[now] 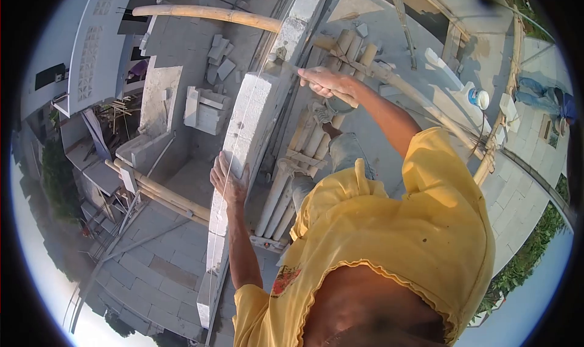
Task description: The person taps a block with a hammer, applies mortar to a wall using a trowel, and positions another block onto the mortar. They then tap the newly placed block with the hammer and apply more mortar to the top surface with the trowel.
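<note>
My right hand (pixel 325 81) is closed around the handle of what looks like a trowel (pixel 345 98), and its blade end is at the wall top near a gap in the blocks. A dab of grey mortar (pixel 272 57) sits there. My left hand (pixel 230 180) lies with fingers spread over the top edge of the white block wall (pixel 248 113), touching it. A thin string line (pixel 244 121) runs along the wall top, passing by my left fingers.
Bamboo scaffold poles (pixel 310 140) lie under my feet beside the wall. A bamboo pole (pixel 207 11) meets the wall's far part. White blocks (pixel 207 111) are stacked below on the left. A white bucket (pixel 479 98) stands at right, near another person's jeans-clad legs (pixel 535 96).
</note>
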Tool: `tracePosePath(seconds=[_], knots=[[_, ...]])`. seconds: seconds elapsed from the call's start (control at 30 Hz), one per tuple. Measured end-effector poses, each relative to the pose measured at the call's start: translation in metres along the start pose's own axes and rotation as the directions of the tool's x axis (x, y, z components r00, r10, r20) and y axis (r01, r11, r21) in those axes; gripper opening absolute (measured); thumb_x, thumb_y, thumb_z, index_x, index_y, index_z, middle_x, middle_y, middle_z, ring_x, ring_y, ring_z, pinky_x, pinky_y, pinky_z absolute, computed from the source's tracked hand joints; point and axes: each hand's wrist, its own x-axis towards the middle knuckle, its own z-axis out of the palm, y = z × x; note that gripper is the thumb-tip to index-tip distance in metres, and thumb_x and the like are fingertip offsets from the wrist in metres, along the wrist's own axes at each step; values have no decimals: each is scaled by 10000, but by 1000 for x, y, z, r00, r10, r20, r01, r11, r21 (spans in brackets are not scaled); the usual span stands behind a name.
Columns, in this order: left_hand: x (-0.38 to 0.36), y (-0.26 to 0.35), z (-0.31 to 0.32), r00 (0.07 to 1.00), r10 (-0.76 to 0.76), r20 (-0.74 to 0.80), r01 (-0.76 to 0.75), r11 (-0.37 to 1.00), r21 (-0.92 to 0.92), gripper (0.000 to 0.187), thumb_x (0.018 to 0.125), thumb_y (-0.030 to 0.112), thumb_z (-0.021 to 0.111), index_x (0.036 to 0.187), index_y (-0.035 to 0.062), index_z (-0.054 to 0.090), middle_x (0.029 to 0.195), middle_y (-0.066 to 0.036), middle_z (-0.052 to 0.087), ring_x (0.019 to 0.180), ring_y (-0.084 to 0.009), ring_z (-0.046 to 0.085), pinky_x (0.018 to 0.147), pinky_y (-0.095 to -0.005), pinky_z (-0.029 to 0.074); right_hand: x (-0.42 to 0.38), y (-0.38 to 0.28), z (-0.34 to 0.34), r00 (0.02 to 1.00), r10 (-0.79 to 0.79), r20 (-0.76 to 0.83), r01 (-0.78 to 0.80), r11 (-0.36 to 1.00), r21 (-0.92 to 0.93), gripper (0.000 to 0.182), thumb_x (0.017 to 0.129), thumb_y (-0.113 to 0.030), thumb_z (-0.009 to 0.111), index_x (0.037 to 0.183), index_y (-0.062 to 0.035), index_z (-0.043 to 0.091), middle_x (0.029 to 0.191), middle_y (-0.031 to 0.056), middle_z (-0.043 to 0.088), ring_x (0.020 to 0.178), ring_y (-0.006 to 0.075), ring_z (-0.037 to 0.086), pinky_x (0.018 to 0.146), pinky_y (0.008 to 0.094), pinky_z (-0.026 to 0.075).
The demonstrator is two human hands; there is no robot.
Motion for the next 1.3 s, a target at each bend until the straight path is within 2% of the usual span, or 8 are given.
tracePosePath(seconds=[0.1,0.2,0.33,0.5,0.8,1.0,1.1,1.3], knots=[[-3,1,-6,1000,-14,23,14,1000,2,900,789,384,820,1502,26,402,1360,-194,540,1178,-380,523,1047,-500,381,15,7,-8,955,-185,-231,249,925,286,547,1035,-546,501,1076,-2,524,610,-86,317,459,56,325,382,267,286],[1,2,-6,999,-20,40,20,1000,10,910,785,376,822,1507,27,393,1368,-192,533,1189,-380,516,1057,-501,372,0,5,26,999,35,-12,-37,967,-254,577,1022,-566,507,1096,6,537,613,-88,305,465,52,321,382,260,286],[-4,1,-6,998,-34,58,34,999,5,939,773,369,832,1518,26,373,1401,-187,511,1215,-372,502,1073,-508,357,2,11,10,997,-74,-32,65,976,-206,635,994,-627,516,1060,4,554,599,-93,296,458,47,320,379,257,286],[-7,-1,-10,990,-77,115,85,994,-72,966,775,374,837,1552,85,342,1452,-184,477,1309,-365,463,1152,-575,286,5,59,17,601,-603,-525,49,684,-728,661,1019,-539,519,1364,25,517,1231,235,657,1029,404,675,872,482,534],[-67,-37,-20,988,-144,52,147,987,-60,935,779,424,829,1544,130,379,1465,-129,484,1325,-339,468,1156,-646,255,-105,13,188,513,-858,41,278,121,-953,502,981,-186,641,1446,-98,473,988,175,686,803,343,704,682,445,583],[-77,-49,-18,998,-64,-29,60,993,-100,899,786,396,834,1531,136,404,1427,-106,528,1298,-315,493,1148,-588,289,-84,41,240,800,-592,-95,107,297,-949,584,1001,-187,618,1536,-136,390,1095,173,682,886,384,690,761,463,575],[-80,-51,-20,997,-65,-46,58,989,-136,887,788,393,830,1528,140,411,1448,-102,523,1312,-317,487,1152,-593,283,-92,62,269,474,-879,-40,344,228,-911,516,1020,-256,566,1513,-171,441,959,178,695,789,359,698,672,455,566],[-79,-46,-28,997,-78,-21,74,988,-139,838,799,374,809,1512,147,430,1470,-105,528,1347,-310,489,1160,-569,278,-87,62,258,656,-746,-111,200,313,-928,514,1006,-200,583,1501,-142,457,1008,161,702,834,375,692,707,473,546]])
